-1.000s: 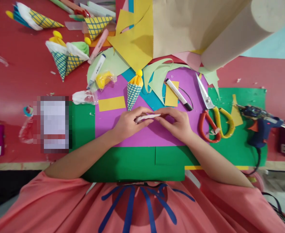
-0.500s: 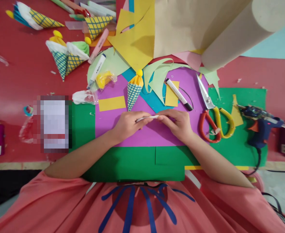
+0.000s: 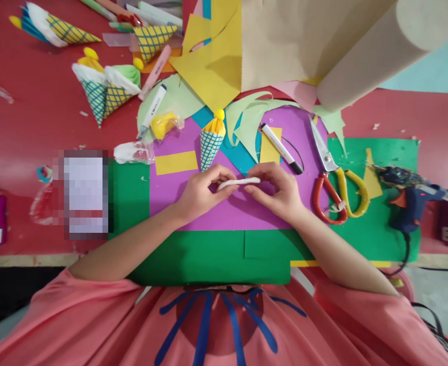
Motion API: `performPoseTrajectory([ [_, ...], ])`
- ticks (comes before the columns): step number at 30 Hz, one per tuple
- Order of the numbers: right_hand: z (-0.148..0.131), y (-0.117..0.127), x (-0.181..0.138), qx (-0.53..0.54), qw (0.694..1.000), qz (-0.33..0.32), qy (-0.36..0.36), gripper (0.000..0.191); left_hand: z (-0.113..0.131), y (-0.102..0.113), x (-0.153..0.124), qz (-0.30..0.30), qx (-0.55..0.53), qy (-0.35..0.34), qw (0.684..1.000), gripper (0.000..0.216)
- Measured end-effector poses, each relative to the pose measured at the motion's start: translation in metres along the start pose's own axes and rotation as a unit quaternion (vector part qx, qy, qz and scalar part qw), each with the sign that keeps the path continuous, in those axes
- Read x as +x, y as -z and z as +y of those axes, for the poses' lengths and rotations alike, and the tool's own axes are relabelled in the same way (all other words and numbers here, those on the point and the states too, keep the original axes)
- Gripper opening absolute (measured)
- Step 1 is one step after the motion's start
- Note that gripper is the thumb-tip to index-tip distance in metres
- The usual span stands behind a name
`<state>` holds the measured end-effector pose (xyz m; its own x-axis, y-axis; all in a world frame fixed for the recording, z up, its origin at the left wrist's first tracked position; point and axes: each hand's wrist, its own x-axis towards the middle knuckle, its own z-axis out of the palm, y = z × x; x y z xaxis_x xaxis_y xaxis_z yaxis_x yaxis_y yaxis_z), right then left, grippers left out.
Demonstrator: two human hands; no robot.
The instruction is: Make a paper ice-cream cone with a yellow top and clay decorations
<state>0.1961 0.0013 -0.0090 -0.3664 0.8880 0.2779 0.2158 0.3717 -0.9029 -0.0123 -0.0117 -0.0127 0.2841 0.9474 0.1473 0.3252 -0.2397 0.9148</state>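
Observation:
Both my hands meet over a purple paper sheet (image 3: 243, 211) that lies on green paper (image 3: 209, 256). My left hand (image 3: 201, 193) and my right hand (image 3: 279, 190) each pinch one end of a small white folded strip (image 3: 238, 182), held a little above the purple sheet. Just beyond my left hand stands a paper ice-cream cone (image 3: 211, 140) with a blue grid and a yellow top. A yellow rectangle (image 3: 176, 162) lies to its left.
A marker (image 3: 281, 148) on a yellow card, scissors (image 3: 332, 175) with red and yellow handles and a blue glue gun (image 3: 407, 195) lie to the right. Several finished cones (image 3: 102, 89), pens and paper scraps sit at the back left. A large beige roll (image 3: 376, 56) overhangs the back right.
Both hands have lifted the white strip slightly away from me and opened it out a little; the fingers have shifted along it. Nothing else on the table has moved.

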Motion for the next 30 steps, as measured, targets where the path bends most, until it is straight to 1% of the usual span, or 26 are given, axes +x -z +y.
performPoseTrajectory([
  [2,0.0002,-0.0002,0.0,0.005,1.0,-0.024,0.009,0.023,-0.001,0.0,0.0,-0.008,0.019,-0.01,1.0,0.02],
  [4,0.0002,0.0001,0.0008,-0.014,0.998,-0.039,0.038,0.014,-0.0011,0.0002,0.0001,-0.016,0.034,-0.021,0.999,0.022],
  [5,0.0001,0.0005,0.0014,-0.025,0.998,-0.04,0.05,0.009,-0.0008,0.0,0.0002,-0.014,0.036,-0.025,0.999,0.022],
  [7,-0.0006,0.0018,0.0027,-0.041,0.997,-0.027,0.055,0.005,-0.0002,-0.0008,0.0006,-0.004,0.027,-0.022,0.999,0.023],
  [9,-0.0016,0.003,0.0035,-0.056,0.998,0.001,0.04,0.005,0.0003,-0.0018,0.0011,0.015,0.012,-0.023,1.0,0.027],
  [11,-0.0026,0.0035,0.0033,-0.049,0.999,0.016,0.015,0.007,0.0005,-0.0021,0.002,0.032,0.017,-0.034,0.999,0.023],
  [13,-0.0032,0.0028,0.0024,-0.004,1.0,0.004,-0.017,0.019,0.0006,-0.0014,0.0031,0.044,0.049,-0.064,0.996,0.014],
  [15,-0.0034,0.0012,0.0012,0.035,0.998,-0.022,-0.036,0.031,0.0007,-0.0001,0.004,0.045,0.082,-0.099,0.991,0.01],
  [16,-0.0034,0.0005,0.0008,0.039,0.998,-0.033,-0.035,0.031,0.0007,0.0004,0.0043,0.042,0.091,-0.118,0.988,0.01],
  [18,-0.0032,-0.0003,0.0008,0.019,0.999,-0.045,-0.017,0.02,0.0012,0.0008,0.0043,0.032,0.097,-0.141,0.985,0.01],
  [20,-0.0029,0.0003,0.0016,-0.012,0.999,-0.04,0.0,0.012,0.0022,0.0004,0.0035,0.025,0.093,-0.128,0.987,0.014],
  [22,-0.0027,0.0017,0.003,-0.034,0.999,-0.018,0.008,0.008,0.0035,-0.0005,0.0025,0.028,0.078,-0.094,0.992,0.024],
  [24,-0.0025,0.003,0.0043,-0.043,0.999,-0.006,0.01,0.008,0.0044,-0.0011,0.002,0.036,0.074,-0.081,0.993,0.026],
  [27,-0.0022,0.0032,0.005,-0.032,0.999,-0.019,0.003,0.014,0.0043,-0.0005,0.0025,0.047,0.111,-0.115,0.986,0.013],
  [28,-0.002,0.0029,0.0049,-0.033,0.999,-0.026,0.001,0.016,0.0039,0.0001,0.0028,0.048,0.124,-0.127,0.983,0.011],
  [30,-0.0014,0.0022,0.0045,-0.041,0.999,-0.032,0.001,0.014,0.0031,0.0013,0.0033,0.049,0.14,-0.141,0.979,0.01],
])
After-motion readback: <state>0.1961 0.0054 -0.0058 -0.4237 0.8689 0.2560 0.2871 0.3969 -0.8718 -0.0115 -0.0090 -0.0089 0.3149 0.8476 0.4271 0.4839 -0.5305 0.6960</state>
